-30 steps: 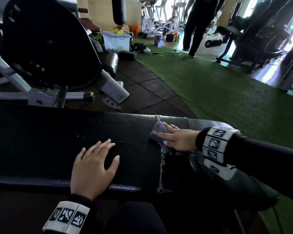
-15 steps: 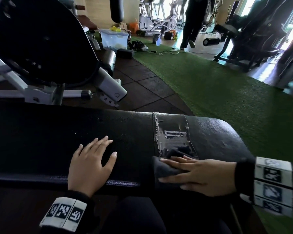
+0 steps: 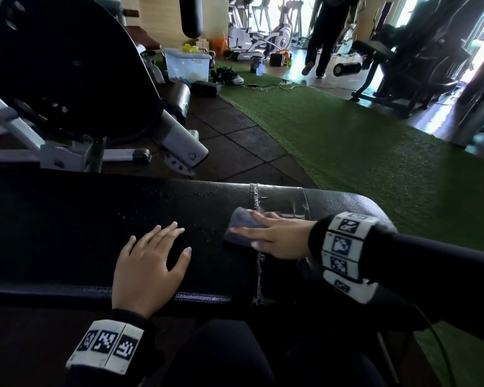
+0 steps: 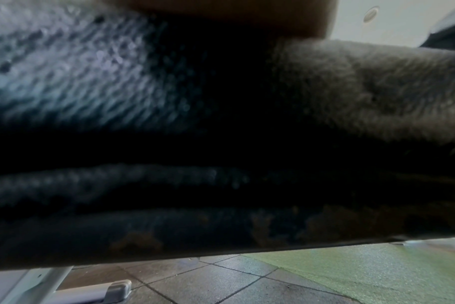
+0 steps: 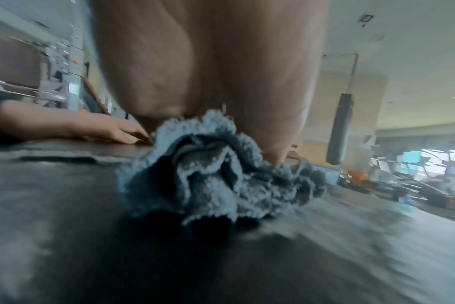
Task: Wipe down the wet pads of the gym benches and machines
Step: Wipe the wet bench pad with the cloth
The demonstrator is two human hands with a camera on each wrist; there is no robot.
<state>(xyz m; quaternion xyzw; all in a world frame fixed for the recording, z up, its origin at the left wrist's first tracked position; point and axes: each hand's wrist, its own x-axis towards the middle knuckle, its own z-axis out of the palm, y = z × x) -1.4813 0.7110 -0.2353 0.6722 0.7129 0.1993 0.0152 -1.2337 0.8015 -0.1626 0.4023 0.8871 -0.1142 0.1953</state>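
A gym floor of dark tiles and green turf [image 3: 361, 163] lay behind the black bench pad [image 3: 67, 233]. In the head view the left hand [image 3: 148, 263] lay spread flat on it, probably as a brace; the right hand [image 3: 277, 238], fingers straight, pressed a grey cloth [image 3: 241, 224] at the torn seam [image 3: 259, 263], droplets beside. A machine [image 3: 76, 79] stood behind.

Left wrist: only blurred pad [image 4: 91, 72].

Right wrist: the palm [image 5: 208, 61] bunched the cloth [image 5: 221, 174] down.
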